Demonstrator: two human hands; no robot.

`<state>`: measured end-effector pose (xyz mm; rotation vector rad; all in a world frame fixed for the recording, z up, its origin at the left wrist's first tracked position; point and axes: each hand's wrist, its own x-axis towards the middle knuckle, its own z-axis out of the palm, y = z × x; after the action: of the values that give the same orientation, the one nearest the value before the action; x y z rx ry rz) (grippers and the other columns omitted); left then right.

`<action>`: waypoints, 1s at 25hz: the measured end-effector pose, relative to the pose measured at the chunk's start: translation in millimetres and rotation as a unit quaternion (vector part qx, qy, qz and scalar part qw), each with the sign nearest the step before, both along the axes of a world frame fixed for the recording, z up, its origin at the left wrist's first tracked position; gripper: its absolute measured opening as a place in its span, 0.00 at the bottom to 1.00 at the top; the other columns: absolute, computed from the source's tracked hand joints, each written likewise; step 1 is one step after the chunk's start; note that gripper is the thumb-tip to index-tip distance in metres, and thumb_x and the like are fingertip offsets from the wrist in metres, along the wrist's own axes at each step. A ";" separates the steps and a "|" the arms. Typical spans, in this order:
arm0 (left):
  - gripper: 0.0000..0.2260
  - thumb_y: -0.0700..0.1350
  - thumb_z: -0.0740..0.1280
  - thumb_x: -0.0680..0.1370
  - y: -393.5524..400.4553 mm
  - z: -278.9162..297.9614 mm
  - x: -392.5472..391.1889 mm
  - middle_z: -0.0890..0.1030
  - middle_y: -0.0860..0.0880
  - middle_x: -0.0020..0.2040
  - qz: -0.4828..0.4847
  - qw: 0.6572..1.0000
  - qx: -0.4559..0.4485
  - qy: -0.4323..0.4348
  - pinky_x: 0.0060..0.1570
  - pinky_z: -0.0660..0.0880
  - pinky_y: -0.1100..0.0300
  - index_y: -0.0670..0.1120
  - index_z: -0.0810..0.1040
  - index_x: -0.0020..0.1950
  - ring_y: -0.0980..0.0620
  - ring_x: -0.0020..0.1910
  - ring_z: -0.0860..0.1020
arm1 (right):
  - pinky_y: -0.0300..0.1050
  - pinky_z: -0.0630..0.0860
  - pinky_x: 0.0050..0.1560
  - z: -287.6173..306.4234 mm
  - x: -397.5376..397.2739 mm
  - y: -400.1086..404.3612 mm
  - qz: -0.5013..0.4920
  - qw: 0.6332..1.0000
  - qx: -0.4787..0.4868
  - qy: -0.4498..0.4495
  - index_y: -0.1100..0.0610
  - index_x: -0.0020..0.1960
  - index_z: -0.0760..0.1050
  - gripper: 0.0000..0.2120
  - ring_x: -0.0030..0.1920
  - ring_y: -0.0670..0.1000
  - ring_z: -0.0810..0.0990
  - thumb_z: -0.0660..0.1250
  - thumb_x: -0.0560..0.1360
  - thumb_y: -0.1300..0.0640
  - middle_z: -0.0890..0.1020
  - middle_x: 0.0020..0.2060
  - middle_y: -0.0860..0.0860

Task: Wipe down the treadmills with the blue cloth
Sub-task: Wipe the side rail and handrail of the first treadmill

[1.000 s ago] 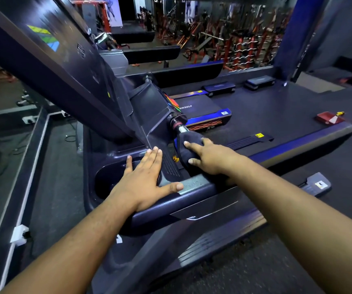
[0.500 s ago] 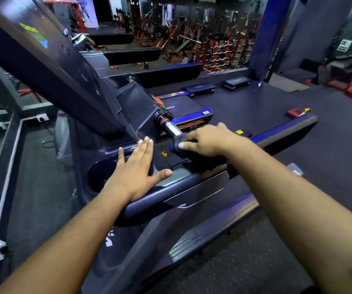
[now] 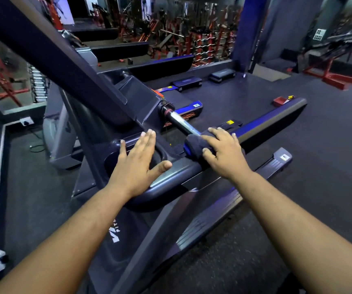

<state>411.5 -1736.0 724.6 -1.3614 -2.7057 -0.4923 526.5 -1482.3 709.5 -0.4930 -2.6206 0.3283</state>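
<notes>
Notably, the right hand (image 3: 226,154) gripped the blue cloth (image 3: 196,145), its fingers (image 3: 210,152) curled over it where the chrome handlebar (image 3: 183,124) of the treadmill (image 3: 98,85) ended. The left hand (image 3: 137,164) lay flat on the console tray (image 3: 166,183), fingers straight and close together, thumb spread aside.

Cloth (image 3: 194,143) soft, napped; handlebar (image 3: 182,124) polished metal; treadmill console (image 3: 171,177) smooth semi-gloss plastic; floor (image 3: 245,262) matt, speckled.
</notes>
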 end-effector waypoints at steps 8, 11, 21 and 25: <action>0.53 0.81 0.35 0.66 -59.9 -20.8 -13.5 0.45 0.53 0.81 -0.056 0.991 0.090 -0.081 0.77 0.39 0.44 0.47 0.43 0.81 0.59 0.79 0.43 | 0.52 0.68 0.69 -20.3 10.7 -126.8 0.214 0.972 0.082 0.053 0.49 0.66 0.78 0.24 0.68 0.56 0.74 0.63 0.76 0.37 0.77 0.67 0.52; 0.53 0.81 0.34 0.66 -67.6 -22.0 -3.2 0.44 0.52 0.81 -0.054 0.997 0.044 -0.045 0.77 0.40 0.43 0.47 0.42 0.81 0.56 0.80 0.42 | 0.55 0.74 0.61 -7.0 7.1 -76.0 0.059 0.993 0.056 0.082 0.55 0.61 0.80 0.24 0.61 0.59 0.78 0.63 0.76 0.39 0.80 0.61 0.55; 0.54 0.82 0.34 0.64 -73.4 -5.2 8.8 0.45 0.52 0.81 -0.042 0.996 0.049 -0.068 0.77 0.38 0.43 0.48 0.42 0.81 0.58 0.79 0.43 | 0.54 0.74 0.61 -43.6 32.0 -125.1 0.230 0.946 0.197 0.114 0.50 0.65 0.79 0.19 0.62 0.59 0.77 0.63 0.79 0.42 0.79 0.64 0.54; 0.53 0.81 0.32 0.65 -59.4 -4.8 19.1 0.41 0.53 0.81 -0.039 0.999 -0.020 -0.025 0.76 0.35 0.43 0.49 0.40 0.81 0.57 0.79 0.41 | 0.61 0.72 0.64 -37.6 43.7 -54.2 -0.053 0.989 0.036 0.131 0.51 0.66 0.77 0.24 0.67 0.61 0.73 0.57 0.79 0.40 0.76 0.68 0.55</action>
<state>430.6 -1795.4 719.8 -1.4881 -2.7252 -0.4869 570.3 -1536.6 671.9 -0.5254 -2.3335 0.2434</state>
